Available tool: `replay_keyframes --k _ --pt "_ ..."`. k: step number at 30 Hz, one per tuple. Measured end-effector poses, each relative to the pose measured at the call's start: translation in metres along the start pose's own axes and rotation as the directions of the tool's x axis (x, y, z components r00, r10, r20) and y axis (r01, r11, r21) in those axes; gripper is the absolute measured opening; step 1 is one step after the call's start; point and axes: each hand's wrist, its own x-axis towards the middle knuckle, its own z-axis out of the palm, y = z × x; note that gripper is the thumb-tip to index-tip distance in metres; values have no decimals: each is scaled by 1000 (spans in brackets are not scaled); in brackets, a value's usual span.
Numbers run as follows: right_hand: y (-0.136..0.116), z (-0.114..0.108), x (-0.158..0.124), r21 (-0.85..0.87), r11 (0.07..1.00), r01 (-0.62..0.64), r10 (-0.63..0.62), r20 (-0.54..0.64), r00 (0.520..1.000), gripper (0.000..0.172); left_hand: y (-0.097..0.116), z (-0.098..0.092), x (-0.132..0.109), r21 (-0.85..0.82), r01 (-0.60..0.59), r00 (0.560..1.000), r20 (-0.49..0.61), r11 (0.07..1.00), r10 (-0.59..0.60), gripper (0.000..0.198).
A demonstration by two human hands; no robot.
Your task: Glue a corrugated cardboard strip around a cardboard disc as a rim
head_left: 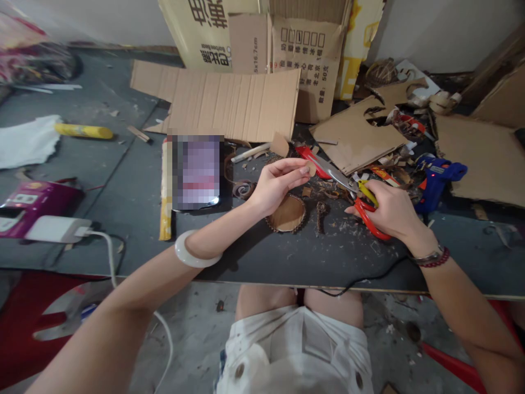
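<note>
You are pinching a small cardboard piece (310, 168) between the fingers of your left grip (275, 186), and your right grip (391, 210) is holding the red handles of scissors (369, 219). A round cardboard disc (287, 213) is lying just below the left grip on the worktop (287, 262). Below both grips, dark open surface is reaching to the front edge. Beside the right grip a blue glue gun (441, 178) is lying, and well ahead a torn carton (303, 54) is standing open.

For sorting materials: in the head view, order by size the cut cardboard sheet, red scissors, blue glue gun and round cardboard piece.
1. Cut cardboard sheet
2. Red scissors
3. Blue glue gun and round cardboard piece: look alike, unranked.
</note>
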Motion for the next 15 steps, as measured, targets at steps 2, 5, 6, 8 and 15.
replay_keyframes --k 2,5,6,8,15 --pt "0 1 0 27 999 17 -17 10 1000 46 0 1 0 -14 6 1000 -2 1000 -6 22" --pt "1 2 0 47 999 26 -26 16 1000 42 1 2 -1 -14 8 1000 -12 1000 -9 22" --pt "1 2 0 49 998 24 -25 17 1000 42 1 2 -1 -14 7 1000 -13 1000 -7 22" --pt "1 2 0 50 998 25 -26 20 999 40 1 2 -1 -22 3 1000 -9 1000 -3 23" --pt "0 2 0 55 998 18 -20 27 999 37 1 3 -2 -22 1 1000 5 1000 -1 24"
